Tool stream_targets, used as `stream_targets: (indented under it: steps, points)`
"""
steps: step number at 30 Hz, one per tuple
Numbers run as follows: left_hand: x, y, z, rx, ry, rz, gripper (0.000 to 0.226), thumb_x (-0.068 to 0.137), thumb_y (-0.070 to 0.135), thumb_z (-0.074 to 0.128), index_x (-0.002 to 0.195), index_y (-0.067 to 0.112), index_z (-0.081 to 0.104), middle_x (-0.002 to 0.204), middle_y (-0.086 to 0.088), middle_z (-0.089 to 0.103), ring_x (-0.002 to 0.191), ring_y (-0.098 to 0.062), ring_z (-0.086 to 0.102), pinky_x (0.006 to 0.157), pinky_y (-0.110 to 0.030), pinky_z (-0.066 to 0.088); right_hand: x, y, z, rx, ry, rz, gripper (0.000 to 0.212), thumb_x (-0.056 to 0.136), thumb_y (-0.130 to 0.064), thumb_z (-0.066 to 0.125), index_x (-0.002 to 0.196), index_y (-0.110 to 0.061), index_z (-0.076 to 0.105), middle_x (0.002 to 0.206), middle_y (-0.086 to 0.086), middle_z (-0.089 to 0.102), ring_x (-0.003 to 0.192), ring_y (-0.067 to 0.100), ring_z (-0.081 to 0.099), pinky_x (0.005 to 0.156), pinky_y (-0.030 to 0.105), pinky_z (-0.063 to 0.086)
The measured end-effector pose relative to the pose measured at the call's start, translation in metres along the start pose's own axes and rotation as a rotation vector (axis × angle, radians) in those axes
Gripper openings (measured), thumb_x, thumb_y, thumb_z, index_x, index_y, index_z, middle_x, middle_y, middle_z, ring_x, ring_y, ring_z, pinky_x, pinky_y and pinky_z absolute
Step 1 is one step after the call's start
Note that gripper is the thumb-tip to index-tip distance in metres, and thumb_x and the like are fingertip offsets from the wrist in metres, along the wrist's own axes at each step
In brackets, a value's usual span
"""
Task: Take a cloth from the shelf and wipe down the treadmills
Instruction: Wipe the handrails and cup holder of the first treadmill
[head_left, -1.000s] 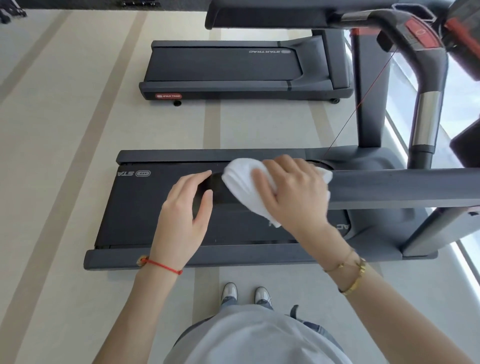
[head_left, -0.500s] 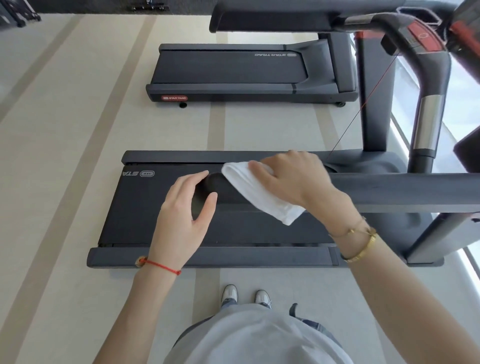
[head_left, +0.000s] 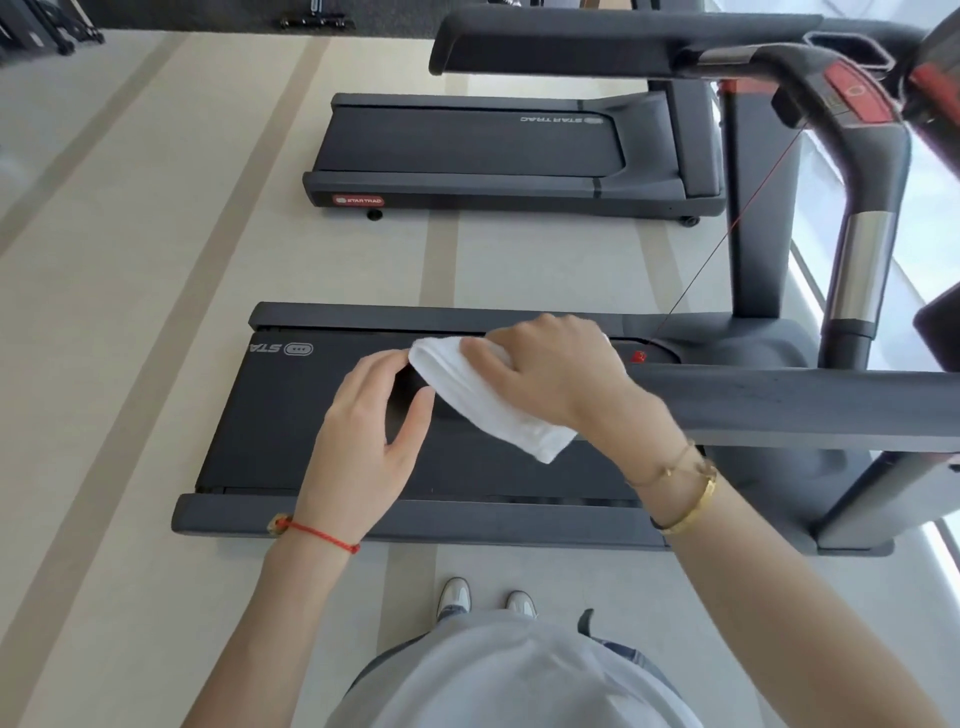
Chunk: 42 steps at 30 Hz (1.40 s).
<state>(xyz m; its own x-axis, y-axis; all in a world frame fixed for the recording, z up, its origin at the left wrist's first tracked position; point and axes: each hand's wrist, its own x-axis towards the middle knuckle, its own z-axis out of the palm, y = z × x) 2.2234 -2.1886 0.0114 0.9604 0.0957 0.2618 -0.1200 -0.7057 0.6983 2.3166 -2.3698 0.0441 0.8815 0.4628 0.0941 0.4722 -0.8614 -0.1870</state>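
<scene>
A white cloth (head_left: 498, 410) is draped over the near treadmill's dark handrail (head_left: 779, 400). My right hand (head_left: 550, 369) is closed on it and presses it onto the rail near the rail's free end. My left hand (head_left: 363, 441) curls its fingers and thumb around that free end, just left of the cloth. Below the rail lies the near treadmill's black belt deck (head_left: 291, 426). A second treadmill (head_left: 467, 140) stands farther away.
The near treadmill's far handrail (head_left: 571, 41) runs across the top, with a red-buttoned console arm (head_left: 852, 98) at the right. A red cord ends in a clip (head_left: 638, 357) beside my right hand. My shoes (head_left: 454, 597) stand on beige floor just short of the deck's edge.
My right hand has turned on the rail with the cloth, and the cloth's loose end now hangs on the side toward me. My left hand has stayed at the rail's end.
</scene>
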Motion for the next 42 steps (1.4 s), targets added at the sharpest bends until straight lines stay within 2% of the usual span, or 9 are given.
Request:
stream_targets:
  steps: [5,12,15,20,24,28,32,38,42]
  points:
    - [0.003,0.002,0.002,-0.014,-0.035,0.013,0.036,0.1,0.025,0.049,0.134,0.015,0.054,0.131,0.006,0.056,0.125,-0.01,0.05,0.107,-0.034,0.042,-0.042,0.025,-0.003,-0.128,0.21,0.005,0.048,0.095,-0.053,0.024,0.088,-0.029,0.064,0.073,-0.005,0.058,0.066,0.021,0.057,0.051,0.029,0.03]
    - [0.013,0.014,0.011,0.038,-0.079,0.097,0.031,0.101,0.019,0.046,0.13,0.013,0.059,0.128,0.004,0.06,0.122,-0.013,0.051,0.108,-0.035,0.04,-0.047,0.026,0.003,-0.166,0.331,0.21,0.044,0.093,-0.042,0.035,0.061,-0.019,0.053,0.06,-0.001,0.05,0.056,0.026,0.051,0.05,0.031,0.019]
    - [0.014,0.013,0.011,0.034,-0.081,0.101,0.029,0.101,0.017,0.047,0.126,0.015,0.06,0.124,0.005,0.061,0.118,-0.014,0.053,0.105,-0.035,0.041,-0.05,0.012,0.017,-0.101,0.478,0.097,0.039,0.097,-0.04,0.04,0.076,-0.019,0.064,0.069,0.0,0.057,0.062,0.025,0.051,0.057,0.032,0.032]
    - [0.013,0.012,0.01,0.031,-0.077,0.103,0.032,0.101,0.023,0.046,0.128,0.015,0.06,0.127,0.005,0.061,0.121,-0.012,0.052,0.107,-0.036,0.041,-0.083,0.053,0.027,-0.109,0.596,-0.045,0.033,0.096,-0.04,0.053,0.113,-0.015,0.067,0.106,0.003,0.065,0.1,0.026,0.06,0.084,0.037,0.049]
    - [0.011,0.013,0.012,0.025,-0.066,0.093,0.03,0.101,0.02,0.047,0.127,0.014,0.06,0.125,0.004,0.061,0.121,-0.014,0.052,0.107,-0.036,0.041,-0.066,0.028,0.034,-0.062,0.695,0.089,0.031,0.094,-0.041,0.052,0.102,-0.016,0.07,0.1,0.002,0.066,0.093,0.027,0.06,0.081,0.036,0.048]
    - [0.012,0.012,0.011,0.018,-0.089,0.102,0.028,0.1,0.015,0.046,0.124,0.013,0.061,0.122,0.004,0.062,0.117,-0.015,0.054,0.103,-0.036,0.043,-0.056,-0.006,0.046,-0.079,0.686,0.009,0.033,0.095,-0.038,0.052,0.108,-0.013,0.069,0.104,0.006,0.065,0.096,0.029,0.059,0.085,0.039,0.046]
    - [0.013,0.012,0.01,0.033,-0.088,0.094,0.031,0.101,0.019,0.045,0.127,0.015,0.061,0.126,0.005,0.061,0.121,-0.013,0.053,0.107,-0.033,0.041,-0.072,0.023,0.033,-0.118,0.662,-0.028,0.031,0.098,-0.036,0.051,0.109,-0.013,0.069,0.103,0.005,0.066,0.096,0.028,0.061,0.082,0.039,0.048]
    - [0.015,0.017,0.011,0.064,-0.075,0.103,0.028,0.1,0.02,0.047,0.122,0.013,0.063,0.119,0.004,0.064,0.114,-0.015,0.056,0.104,-0.035,0.043,-0.053,0.016,0.023,-0.066,0.722,0.396,0.038,0.093,-0.029,0.047,0.058,-0.016,0.05,0.06,0.002,0.05,0.059,0.025,0.045,0.062,0.038,0.04]
    - [0.021,0.023,0.015,0.113,-0.104,0.155,0.02,0.099,0.015,0.05,0.112,0.01,0.065,0.106,0.001,0.066,0.099,-0.021,0.058,0.093,-0.043,0.046,-0.056,0.007,0.033,-0.033,0.687,0.131,0.031,0.095,-0.033,0.048,0.078,-0.015,0.067,0.075,0.001,0.062,0.072,0.024,0.056,0.067,0.036,0.043]
